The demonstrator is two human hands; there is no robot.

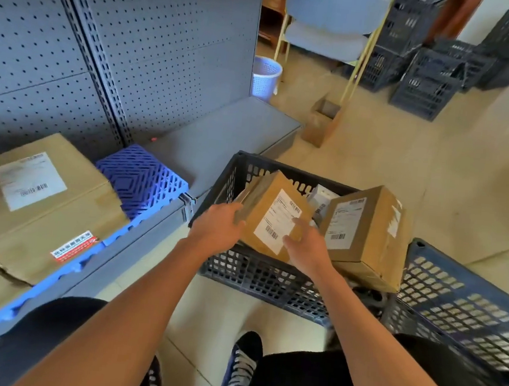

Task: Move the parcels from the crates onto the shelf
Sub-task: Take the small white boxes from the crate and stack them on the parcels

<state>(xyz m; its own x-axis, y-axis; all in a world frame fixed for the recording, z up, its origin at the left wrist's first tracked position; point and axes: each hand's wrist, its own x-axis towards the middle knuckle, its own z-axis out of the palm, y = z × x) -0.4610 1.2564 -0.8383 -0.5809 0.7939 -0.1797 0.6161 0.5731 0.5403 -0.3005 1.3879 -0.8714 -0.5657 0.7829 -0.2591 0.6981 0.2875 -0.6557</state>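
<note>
I have both hands on one box (271,214), which is tilted up out of the near crate (240,271). My left hand (220,228) grips its left edge, fingers curled round the side. My right hand (305,249) holds the near right corner, thumb lying across the label. The box is clear of the crate floor but over the crate, not yet across to the shelf (221,134) on my left.

What could go wrong: the grip is at the edges only, so if I swing left fast the tilted box could slip from my right hand and drop back on the crate rim. A second box (366,236) sits just right of my right hand, leaning high on the crate's right rim; I judge a knock from my wrist could tip it out to the floor. On the shelf, the blue mat (142,177) sits where I would likely land it, and its raised edge could catch a corner.

Count: in this crate I see two brown boxes and one small white parcel (322,198) behind them. A second crate (452,305) stands near right; its contents are hidden. One large flat carton (40,205) lies on the shelf, with more cardboard under it. Several dark crates (426,78) are stacked far right; I cannot count them surely.
</note>
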